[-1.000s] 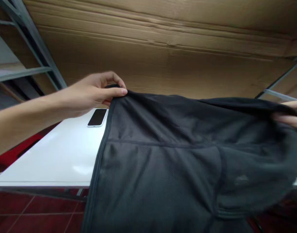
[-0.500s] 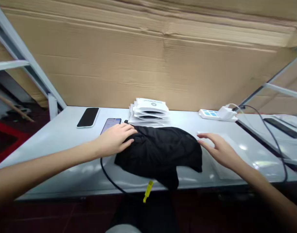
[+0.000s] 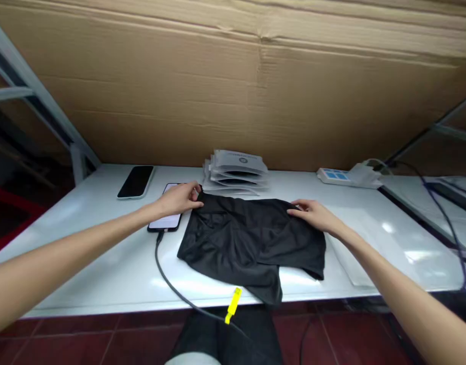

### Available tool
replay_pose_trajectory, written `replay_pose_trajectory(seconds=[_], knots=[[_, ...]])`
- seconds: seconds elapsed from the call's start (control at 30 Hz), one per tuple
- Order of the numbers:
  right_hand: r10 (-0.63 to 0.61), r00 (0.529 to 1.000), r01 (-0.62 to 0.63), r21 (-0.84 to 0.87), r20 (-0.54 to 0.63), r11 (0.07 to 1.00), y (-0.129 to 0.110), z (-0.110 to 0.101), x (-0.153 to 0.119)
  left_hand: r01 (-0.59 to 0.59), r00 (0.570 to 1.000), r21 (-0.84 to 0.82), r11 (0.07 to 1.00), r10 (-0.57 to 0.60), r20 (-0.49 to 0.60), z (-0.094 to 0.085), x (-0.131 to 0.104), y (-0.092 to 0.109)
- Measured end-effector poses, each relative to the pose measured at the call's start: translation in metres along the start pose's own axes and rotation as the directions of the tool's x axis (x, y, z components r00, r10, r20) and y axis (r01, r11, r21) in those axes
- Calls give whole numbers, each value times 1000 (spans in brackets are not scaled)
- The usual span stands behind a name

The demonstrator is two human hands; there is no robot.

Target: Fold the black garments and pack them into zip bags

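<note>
Black shorts (image 3: 240, 235) lie spread on the white table, one leg's hem hanging slightly past the front edge. My left hand (image 3: 185, 196) pinches their upper left corner, next to a phone with a lit screen (image 3: 166, 222). At the upper right edge of the cloth, my right hand (image 3: 311, 213) has thumb and fingers closed on the fabric. Part of the lit phone is hidden under my left hand. Behind the shorts stands a stack of white packets (image 3: 236, 172) with dark contents showing.
A dark-screened phone (image 3: 136, 182) lies at the left back. A white power strip (image 3: 333, 176) with a plugged-in charger sits at the right back. A black cable (image 3: 168, 274) with a yellow tag (image 3: 233, 304) runs over the front edge. A clear plastic bag (image 3: 354, 253) lies right. Cardboard (image 3: 172, 96) walls the back.
My right hand has moved left onto the shorts' edge and closed on it. My left hand has shifted to the corner, and the cloth lies flatter and wider. The view has tilted slightly.
</note>
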State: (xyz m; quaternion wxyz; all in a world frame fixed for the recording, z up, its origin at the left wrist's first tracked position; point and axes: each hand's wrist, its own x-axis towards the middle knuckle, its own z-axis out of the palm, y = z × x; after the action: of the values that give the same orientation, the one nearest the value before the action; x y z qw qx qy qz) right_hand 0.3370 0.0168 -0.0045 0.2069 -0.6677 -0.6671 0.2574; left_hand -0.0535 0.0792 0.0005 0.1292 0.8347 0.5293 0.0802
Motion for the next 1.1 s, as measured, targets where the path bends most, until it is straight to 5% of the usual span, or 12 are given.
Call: replay_pose_trajectory(seconds=[0.43,0.6,0.8,0.9,0.97,1.1], knots=[[55,998,-45,278,-25,960,-40,-24,-37,-52,999,-116,992,50,-19,-15,-7,13],[57,998,-64,368,29,928,-49,-43,-57,-72,997,-317,946,64,-38,-41,-24,24],[25,994,-47,206,109,977,-63,-70,-70,-26,1000,-613,790,10,-30,-84,-37,36],[24,999,-15,193,-41,981,-75,-82,-63,5,1000,-625,780,-13,-8,-106,-30,44],[26,972,30,231,-235,973,-85,-91,-56,11,993,-603,798,-80,-87,-124,-24,51],[-12,789,240,290,-615,926,-103,-109,-51,-116,909,-496,861,-110,-402,-157,-33,69]])
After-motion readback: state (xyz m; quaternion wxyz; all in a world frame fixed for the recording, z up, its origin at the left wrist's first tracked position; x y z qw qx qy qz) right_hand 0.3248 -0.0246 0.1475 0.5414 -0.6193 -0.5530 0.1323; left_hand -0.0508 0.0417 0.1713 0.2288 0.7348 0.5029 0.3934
